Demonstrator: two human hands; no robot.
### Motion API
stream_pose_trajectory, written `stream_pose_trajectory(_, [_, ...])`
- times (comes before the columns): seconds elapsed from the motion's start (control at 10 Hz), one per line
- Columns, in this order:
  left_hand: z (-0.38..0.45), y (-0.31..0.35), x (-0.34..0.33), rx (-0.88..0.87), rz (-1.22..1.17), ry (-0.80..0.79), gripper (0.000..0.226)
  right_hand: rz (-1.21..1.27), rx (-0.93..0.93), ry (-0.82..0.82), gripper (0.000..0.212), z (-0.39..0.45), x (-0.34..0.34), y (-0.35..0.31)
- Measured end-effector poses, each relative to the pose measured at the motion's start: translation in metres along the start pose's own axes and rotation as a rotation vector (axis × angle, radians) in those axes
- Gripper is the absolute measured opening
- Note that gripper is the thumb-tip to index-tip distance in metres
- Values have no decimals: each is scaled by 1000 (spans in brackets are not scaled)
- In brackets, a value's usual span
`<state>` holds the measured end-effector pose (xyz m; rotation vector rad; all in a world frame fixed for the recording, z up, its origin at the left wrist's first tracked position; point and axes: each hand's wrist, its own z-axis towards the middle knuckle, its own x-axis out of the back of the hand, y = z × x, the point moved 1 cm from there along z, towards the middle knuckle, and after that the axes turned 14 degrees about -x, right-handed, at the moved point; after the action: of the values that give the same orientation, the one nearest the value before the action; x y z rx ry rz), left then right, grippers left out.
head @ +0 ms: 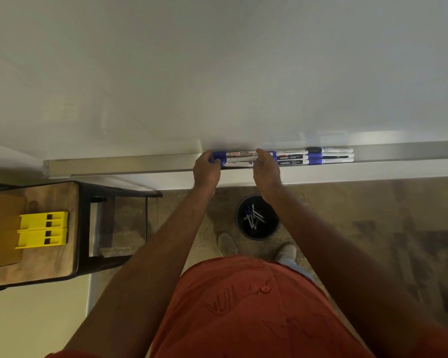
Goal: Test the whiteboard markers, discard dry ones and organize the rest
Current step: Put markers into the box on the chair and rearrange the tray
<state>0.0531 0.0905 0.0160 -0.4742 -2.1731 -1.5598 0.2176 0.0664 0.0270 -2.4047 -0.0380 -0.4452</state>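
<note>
The left hand is curling its fingers round the blue-capped ends of a small bundle of markers lying on the whiteboard tray, so its grip is closed on that end. The right hand is meeting the other end of the same bundle with fingers that look nearly straight, pressing rather than wrapping; the fingertips are hidden behind the markers, so I cannot tell if they are hooking over. Both hands seem to be squeezing the bundle from its two ends, probably to line the markers up evenly, which belongs to the organizing step. Just beside the right hand, a second group of markers is already lying in neat parallel rows on the tray, end to end with the held bundle. Below, on the floor between the feet and the wall, a dark bin is holding several loose markers, presumably the dry ones. To the left, a yellow holder is sitting on a small wooden counter, well apart from the tray.
</note>
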Motion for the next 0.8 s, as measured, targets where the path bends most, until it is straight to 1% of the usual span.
stream_pose_trajectory(0.1, [-3,1,0,-12,17,-4,26,57,24,1,45,10,-1,8])
stream_pose_trajectory(0.2, [-5,4,0,-34,30,-14,25,68,29,27,37,13,1,15])
stream_pose_trajectory(0.3, [-6,6,-4,-46,16,-29,30,57,25,50,30,9,8,18])
stream_pose_trajectory(0.4, [-7,6,-6,-34,-5,-37,32,82,39,82,35,5,16,18])
stream_pose_trajectory(0.5, [-7,8,-7,-17,-2,-27,35,46,141,233,36,7,37,22])
stream_pose_trajectory(0.6, [-7,12,-9,-4,-11,-26,35,25,163,307,40,10,60,25])
stream_pose_trajectory(0.7, [-8,19,-17,-6,7,-20,31,-42,159,469,43,26,110,29])
stream_pose_trajectory(0.8, [-11,24,-21,7,-9,-7,32,-76,94,556,45,40,144,31])
